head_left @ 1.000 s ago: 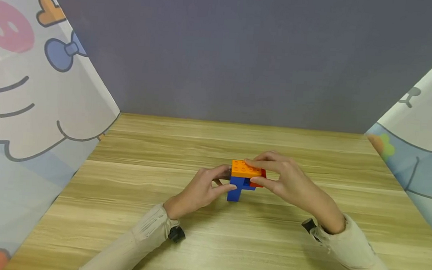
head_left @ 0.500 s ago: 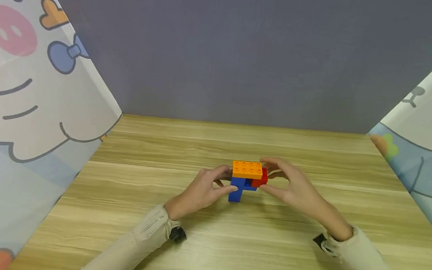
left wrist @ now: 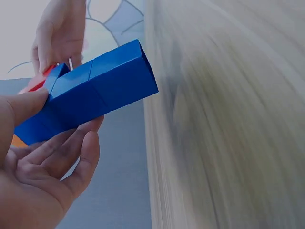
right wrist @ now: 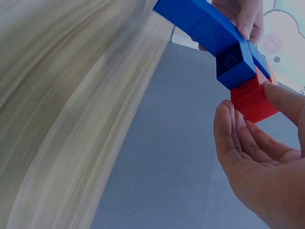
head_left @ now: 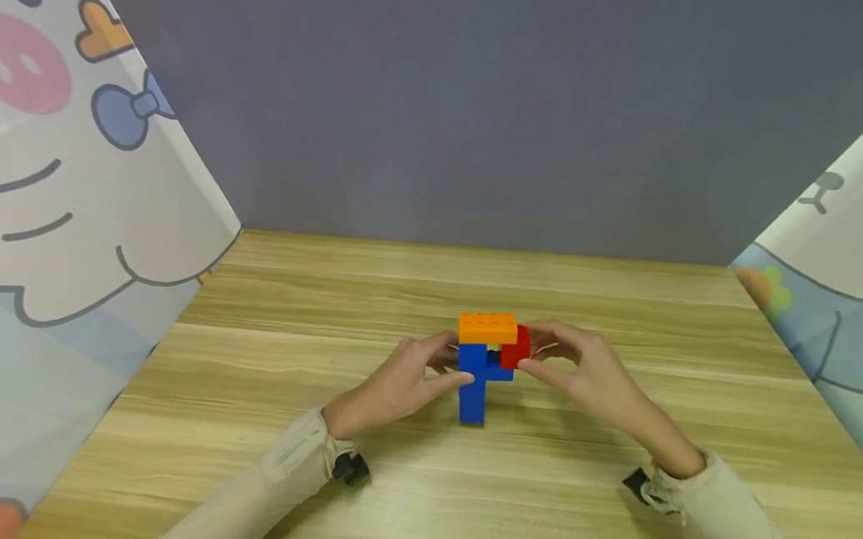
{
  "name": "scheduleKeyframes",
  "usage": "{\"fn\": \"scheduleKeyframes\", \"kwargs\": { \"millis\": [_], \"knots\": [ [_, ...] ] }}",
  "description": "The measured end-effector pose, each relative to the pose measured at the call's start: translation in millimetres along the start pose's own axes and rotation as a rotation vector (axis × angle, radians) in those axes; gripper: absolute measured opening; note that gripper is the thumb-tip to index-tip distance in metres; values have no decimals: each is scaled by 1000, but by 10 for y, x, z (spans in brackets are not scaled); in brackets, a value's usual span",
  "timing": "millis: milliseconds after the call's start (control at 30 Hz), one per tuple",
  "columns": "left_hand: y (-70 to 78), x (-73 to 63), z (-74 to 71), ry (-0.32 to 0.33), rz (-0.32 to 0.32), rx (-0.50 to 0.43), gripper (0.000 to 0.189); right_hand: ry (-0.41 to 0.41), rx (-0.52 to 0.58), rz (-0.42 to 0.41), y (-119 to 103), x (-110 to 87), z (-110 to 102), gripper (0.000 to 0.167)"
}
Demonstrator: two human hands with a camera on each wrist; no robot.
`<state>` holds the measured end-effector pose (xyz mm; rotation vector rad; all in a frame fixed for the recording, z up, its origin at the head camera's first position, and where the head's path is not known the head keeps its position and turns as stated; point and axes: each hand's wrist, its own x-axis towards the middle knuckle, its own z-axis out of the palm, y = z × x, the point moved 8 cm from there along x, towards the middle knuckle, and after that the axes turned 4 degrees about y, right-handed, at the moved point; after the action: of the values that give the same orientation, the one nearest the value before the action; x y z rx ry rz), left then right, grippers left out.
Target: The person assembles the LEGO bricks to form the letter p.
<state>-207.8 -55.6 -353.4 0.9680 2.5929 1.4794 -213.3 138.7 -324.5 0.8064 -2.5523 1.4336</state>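
Note:
My left hand (head_left: 410,382) pinches a column of blue bricks (head_left: 471,402) between thumb and fingers. An orange studded brick (head_left: 487,330) sits across the column's top and reaches out to the right. Lower down, a small blue brick (head_left: 500,374) juts from the column's right side. Under the orange brick's right end is a red brick (head_left: 514,349); my right hand (head_left: 583,365) pinches it by thumb and fingertips. In the right wrist view the red brick (right wrist: 253,102) touches the jutting blue brick (right wrist: 236,66). Both wrist views show the build held off the table.
The wood-grain table (head_left: 309,294) lies below both hands. A grey panel (head_left: 487,115) stands along its back edge. Cartoon-printed panels rise at the left (head_left: 105,213) and right (head_left: 844,273).
The right hand has moved off the orange brick's top and now pinches the red brick. The build has tilted, so more of the blue column's front shows. The left hand keeps its hold.

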Motion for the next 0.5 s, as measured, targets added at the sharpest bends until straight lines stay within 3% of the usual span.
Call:
{"fn": "scheduleKeyframes", "kwargs": {
  "millis": [233, 500],
  "knots": [
    [4, -4, -32, 33, -75, -41, 58, -13, -4, 73, 41, 56, -19, 41],
    [-62, 23, -37, 50, -116, -106, 60, -42, 19, 129, 132, 108, 8, 43]
  ]
}}
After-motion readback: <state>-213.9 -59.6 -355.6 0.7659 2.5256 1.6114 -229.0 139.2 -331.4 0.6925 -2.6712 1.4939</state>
